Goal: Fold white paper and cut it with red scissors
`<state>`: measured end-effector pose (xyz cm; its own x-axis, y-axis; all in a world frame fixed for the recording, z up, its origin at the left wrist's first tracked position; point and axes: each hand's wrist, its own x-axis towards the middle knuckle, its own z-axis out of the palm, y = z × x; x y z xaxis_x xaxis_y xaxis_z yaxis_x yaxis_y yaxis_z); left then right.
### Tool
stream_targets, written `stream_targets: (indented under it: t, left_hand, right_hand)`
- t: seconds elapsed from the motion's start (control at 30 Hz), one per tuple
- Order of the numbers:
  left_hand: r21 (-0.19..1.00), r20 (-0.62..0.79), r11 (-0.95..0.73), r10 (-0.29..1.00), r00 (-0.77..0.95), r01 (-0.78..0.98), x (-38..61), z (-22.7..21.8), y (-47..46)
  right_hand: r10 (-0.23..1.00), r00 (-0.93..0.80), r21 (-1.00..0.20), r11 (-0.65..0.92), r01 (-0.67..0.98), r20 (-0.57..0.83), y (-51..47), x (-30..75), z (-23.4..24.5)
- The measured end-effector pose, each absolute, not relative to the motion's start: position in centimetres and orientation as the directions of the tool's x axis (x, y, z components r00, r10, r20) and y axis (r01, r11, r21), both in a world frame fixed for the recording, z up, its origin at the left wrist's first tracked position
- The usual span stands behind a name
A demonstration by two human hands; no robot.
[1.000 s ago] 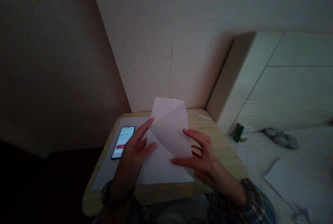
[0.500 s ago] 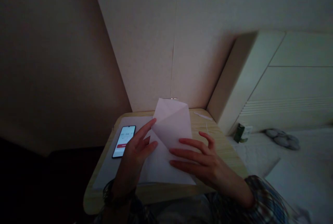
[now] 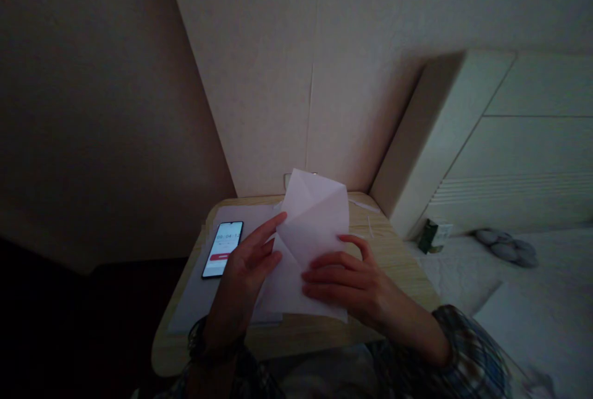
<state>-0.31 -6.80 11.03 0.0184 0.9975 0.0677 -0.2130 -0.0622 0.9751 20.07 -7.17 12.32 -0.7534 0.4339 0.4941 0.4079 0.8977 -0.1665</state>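
Showed matt paper in creased sheet (image 3: 317, 210), wood grain on tabletop (image 3: 396, 263), smooth phone screen (image 3: 224, 246), cloth in plaid sleeve (image 3: 475, 349).

- I now have the paper (image 3: 319, 214) tilted: its far end has swung farther to the right of the phone (image 3: 222, 247).
- My right hand (image 3: 347, 272), spread wide a second ago, has its lower fingers gathered on the paper, across from the phone.
- My left hand (image 3: 248, 263) reaches its upper fingertip farther from the phone.
- I see more of the sheet (image 3: 197, 303) under the phone, past the paper's near edge.
- The red loops, right of the phone earlier, have left my sight.
- The phone's timer has advanced.
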Motion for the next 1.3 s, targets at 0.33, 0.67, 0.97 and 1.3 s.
stream_targets:
  t: [0.33,0.67,0.97,1.3]
  left_hand:
    - [0.969,0.11,-0.104,0.994,0.012,-0.226,0.5,11.5,-7.1]
    - [0.966,0.24,-0.229,0.967,0.09,-0.12,0.8,12.1,-7.6]
    - [0.969,0.168,-0.155,0.984,0.053,-0.192,1.6,11.8,-7.6]
    - [0.971,0.218,-0.228,0.968,-0.122,-0.077,1.6,11.5,-7.6]
  right_hand:
    - [0.576,-0.648,-0.233,0.809,0.54,0.498,-6.9,18.7,12.3]
    - [0.653,-0.496,-0.145,0.676,0.723,0.573,-6.5,17.5,12.8]
    - [0.69,-0.478,-0.239,0.673,0.7,0.544,-6.3,16.8,12.7]
    - [0.618,-0.18,-0.296,0.586,0.754,0.766,-7.3,16.6,12.8]
